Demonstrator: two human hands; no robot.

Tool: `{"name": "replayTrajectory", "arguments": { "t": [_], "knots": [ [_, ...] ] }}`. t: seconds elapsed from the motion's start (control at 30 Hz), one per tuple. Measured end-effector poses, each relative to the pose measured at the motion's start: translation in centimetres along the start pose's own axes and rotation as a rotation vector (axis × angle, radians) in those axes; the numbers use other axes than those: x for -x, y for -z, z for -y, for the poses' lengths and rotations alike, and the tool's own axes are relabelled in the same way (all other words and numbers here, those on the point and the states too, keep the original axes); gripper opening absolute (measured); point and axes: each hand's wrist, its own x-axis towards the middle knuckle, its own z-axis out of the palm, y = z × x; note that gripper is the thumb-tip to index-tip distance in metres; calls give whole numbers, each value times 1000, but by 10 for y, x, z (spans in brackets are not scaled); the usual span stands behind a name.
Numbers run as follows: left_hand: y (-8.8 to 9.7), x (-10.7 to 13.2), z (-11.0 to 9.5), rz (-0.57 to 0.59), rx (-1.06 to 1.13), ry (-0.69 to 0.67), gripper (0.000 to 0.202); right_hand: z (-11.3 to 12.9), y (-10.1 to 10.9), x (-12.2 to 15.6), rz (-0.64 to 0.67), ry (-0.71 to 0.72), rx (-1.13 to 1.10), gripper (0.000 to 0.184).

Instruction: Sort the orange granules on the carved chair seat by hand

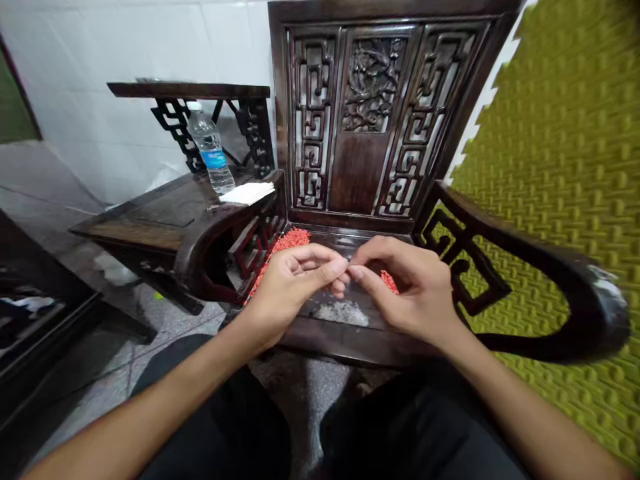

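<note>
Left hand (293,283), right hand (407,287): fingertips (339,267) pinched together, meeting at midline; anything held too small to tell. Red granules (285,244) on carved wooden chair seat (350,337), beneath and just beyond fingers.

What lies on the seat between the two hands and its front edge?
In the head view, a pale grey patch lies on the dark wooden seat, just below the left hand and right hand.

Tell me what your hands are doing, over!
Left hand, right hand meeting at fingertips, held bit too small to tell. Orange-red granules on dark wooden seat. Carved armrest beside left hand.
</note>
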Motion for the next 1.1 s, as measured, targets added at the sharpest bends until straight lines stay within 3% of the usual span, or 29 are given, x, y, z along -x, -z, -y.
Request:
{"name": "replayTrajectory", "arguments": {
  "t": [0.3, 0.57, 0.87, 1.1],
  "knots": [
    [-5, 3, -1, -2, 133, 22, 14, -6, -6, 0, -37, -81, -189, 12],
    [-6, 4, 2, -46, 178, 72, 14, -14, -9, 0, -60, -15, -204, 17],
    [-3, 0, 1, -93, 167, 23, 15, -15, -8, 2, -86, -154, -195, 10],
    [-4, 0, 2, -91, 157, 31, 17, -12, -10, 0, -102, -134, -159, 8]
  ]
}}
